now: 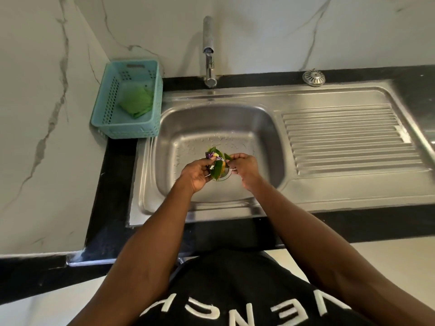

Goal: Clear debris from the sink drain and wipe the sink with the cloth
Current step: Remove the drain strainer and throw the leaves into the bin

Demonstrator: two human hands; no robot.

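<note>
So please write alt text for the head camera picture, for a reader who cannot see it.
Over the drain of a steel sink, the left hand holds green leaves and a purple wrapper, and the right hand pinches a leaf. A green cloth lies in a blue basket on the left.
</note>
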